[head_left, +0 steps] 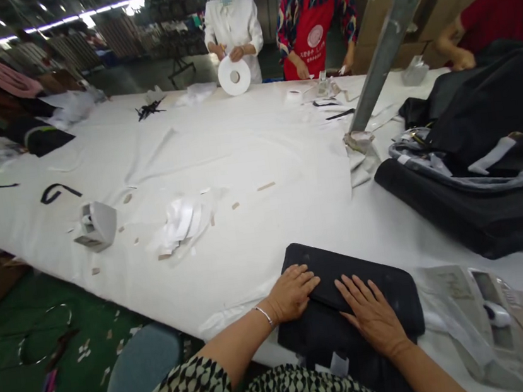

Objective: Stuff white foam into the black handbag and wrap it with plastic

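Observation:
A black bag (369, 262) lies at the table's near edge, its upper part folded over like a flap. My left hand (295, 292) rests on the bag's left side, palm down with fingers stretched out. Flat on the middle of the same bag is my right hand (370, 311), its fingers spread. Neither hand grips anything. Below my hands, a small whitish piece (339, 363) shows on the lower front of the bag. The bag's lowest part is partly hidden by my right forearm and patterned clothing.
Black bags (471, 195) are heaped at right, beside a slanted metal post (386, 47). A tape dispenser (97, 226) and white strips (183, 221) lie left on the white table (247, 159). Across it, a person in white holds a white roll (234, 75). A stool (144, 369) stands below left.

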The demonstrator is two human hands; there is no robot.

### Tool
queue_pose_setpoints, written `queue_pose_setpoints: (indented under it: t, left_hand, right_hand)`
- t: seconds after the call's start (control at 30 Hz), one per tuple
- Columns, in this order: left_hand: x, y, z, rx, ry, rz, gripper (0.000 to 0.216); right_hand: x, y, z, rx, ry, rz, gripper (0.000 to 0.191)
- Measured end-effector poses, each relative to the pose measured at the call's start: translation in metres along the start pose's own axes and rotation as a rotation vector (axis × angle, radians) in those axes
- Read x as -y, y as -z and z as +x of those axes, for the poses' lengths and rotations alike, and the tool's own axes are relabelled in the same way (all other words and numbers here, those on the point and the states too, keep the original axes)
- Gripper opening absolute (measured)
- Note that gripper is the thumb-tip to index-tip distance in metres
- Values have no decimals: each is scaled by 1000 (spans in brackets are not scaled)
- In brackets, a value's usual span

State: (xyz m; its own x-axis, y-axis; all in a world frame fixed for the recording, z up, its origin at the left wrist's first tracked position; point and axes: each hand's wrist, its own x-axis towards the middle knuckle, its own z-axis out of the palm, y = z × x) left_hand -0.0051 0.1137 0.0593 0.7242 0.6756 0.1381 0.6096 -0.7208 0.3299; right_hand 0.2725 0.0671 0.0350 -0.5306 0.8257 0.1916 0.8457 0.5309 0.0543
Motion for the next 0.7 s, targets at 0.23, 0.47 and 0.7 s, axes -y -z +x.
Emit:
queue_pose_setpoints:
  t: [0.23,0.47,0.7]
  left_hand:
    - [37,2,-22,-46,514,69,77]
    - [59,5,-2,132,471,32,40]
    - [75,16,3,289,346,30,12]
  right_hand:
    - [-2,1,1,59,-48,60,80]
    - [3,-4,-4,-1,-73,32,83]
    - [1,3,-1,17,-80,54,85]
